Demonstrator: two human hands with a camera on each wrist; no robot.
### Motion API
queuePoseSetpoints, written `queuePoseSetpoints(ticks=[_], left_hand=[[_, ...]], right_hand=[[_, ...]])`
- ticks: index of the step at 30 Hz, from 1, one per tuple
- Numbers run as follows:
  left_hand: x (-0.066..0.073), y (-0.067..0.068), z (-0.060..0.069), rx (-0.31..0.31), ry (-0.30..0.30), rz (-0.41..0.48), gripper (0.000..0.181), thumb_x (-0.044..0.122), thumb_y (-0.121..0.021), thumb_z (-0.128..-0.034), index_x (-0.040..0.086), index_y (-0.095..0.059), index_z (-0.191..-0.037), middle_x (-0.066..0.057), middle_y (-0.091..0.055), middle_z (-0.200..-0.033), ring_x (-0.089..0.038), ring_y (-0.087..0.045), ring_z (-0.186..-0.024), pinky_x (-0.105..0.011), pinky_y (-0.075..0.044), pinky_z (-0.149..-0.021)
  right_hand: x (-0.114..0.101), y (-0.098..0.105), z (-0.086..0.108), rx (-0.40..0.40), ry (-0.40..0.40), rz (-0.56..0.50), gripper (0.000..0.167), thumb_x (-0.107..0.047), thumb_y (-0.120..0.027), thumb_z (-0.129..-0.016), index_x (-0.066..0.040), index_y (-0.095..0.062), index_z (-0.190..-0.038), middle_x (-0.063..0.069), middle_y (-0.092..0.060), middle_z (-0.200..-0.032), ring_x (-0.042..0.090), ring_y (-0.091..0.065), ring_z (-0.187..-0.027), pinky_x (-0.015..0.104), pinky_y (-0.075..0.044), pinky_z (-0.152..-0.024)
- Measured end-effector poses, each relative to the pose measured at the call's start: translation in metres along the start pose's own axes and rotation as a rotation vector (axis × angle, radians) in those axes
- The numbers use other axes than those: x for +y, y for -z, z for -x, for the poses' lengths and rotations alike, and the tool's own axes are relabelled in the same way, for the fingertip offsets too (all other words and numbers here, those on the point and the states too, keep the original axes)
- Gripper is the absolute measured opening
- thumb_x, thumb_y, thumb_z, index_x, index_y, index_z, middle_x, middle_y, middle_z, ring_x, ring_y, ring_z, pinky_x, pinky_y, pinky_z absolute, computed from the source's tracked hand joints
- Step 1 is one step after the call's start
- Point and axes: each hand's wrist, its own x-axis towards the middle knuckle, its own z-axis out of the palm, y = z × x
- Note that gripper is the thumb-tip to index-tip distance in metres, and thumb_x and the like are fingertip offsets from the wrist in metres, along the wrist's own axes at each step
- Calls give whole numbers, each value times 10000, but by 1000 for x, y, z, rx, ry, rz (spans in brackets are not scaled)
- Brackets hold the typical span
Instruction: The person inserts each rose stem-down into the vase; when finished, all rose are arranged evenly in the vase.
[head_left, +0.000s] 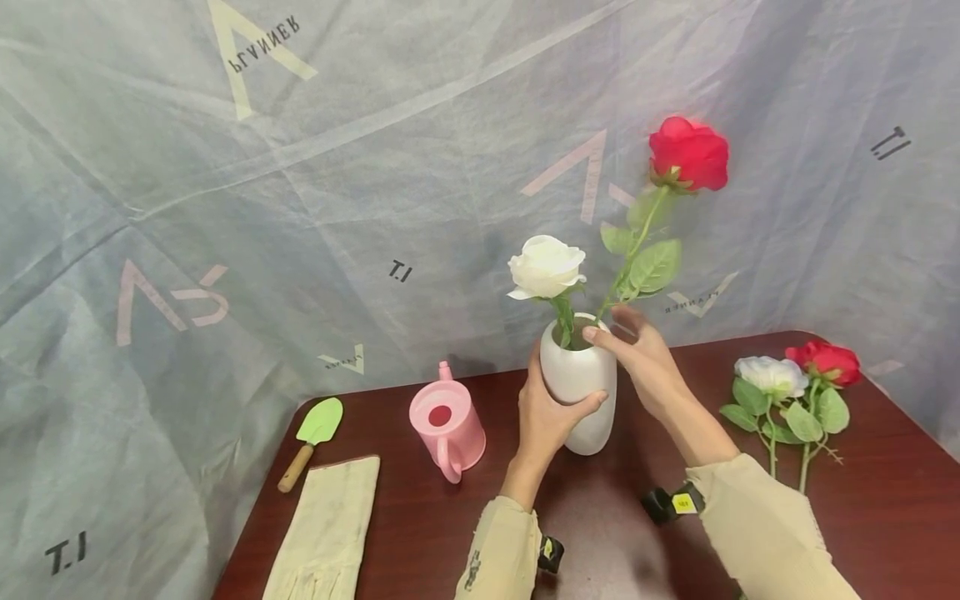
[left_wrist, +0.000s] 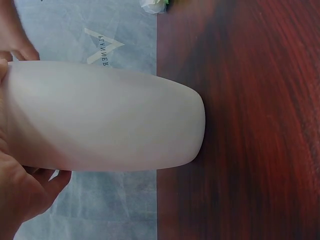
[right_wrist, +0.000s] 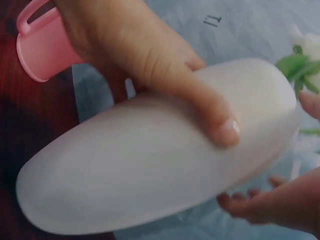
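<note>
A white vase (head_left: 579, 379) is near the back of the table, its base hard to tell as touching the table or just above it. My left hand (head_left: 551, 412) grips the vase's side, thumb across the front; the right wrist view shows this hand (right_wrist: 165, 70) wrapped round it. A white rose (head_left: 547, 268) and a taller red rose (head_left: 688, 157) stand in the vase, the red one leaning right. My right hand (head_left: 648, 358) is at the rim's right side, thumb by the opening, fingers spread behind. The red rose's lower stem is hidden inside.
Left of the vase stands a pink watering can (head_left: 457, 429). Further left lie a green trowel (head_left: 318, 423) with a wooden handle and a cream glove (head_left: 330, 517). Another white rose (head_left: 772, 377) and red rose (head_left: 823, 362) lie at the right. Grey cloth (head_left: 420, 183) hangs behind the table.
</note>
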Motion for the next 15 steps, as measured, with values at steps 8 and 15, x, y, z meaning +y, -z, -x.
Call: queuePoseSetpoints(ticks=[8,15], left_hand=[[-1,2,-2,3,-15,8,1026,450,-845,-586,346,-279,-1435,85,-575,-1165,-92,-573,-959,-322,-477,-777],[-1,1,0,-11,-2,4,1027,457,-840,-590,351,-270,-1437,98,-560,-1188,-88,-567,-966,-316,-474,-783]], right_hand=[[0,9,-3,2,138,-56,457,-228,-526,-958,50,-459,-1314,116,-442,-1342,175,-428,-1211,430,-313,-1019],[-2,6,0,43,88,108,514,-329,-557,-932,33,-508,-1293,121,-462,-1364,211,-433,-1221,383,-371,-969]])
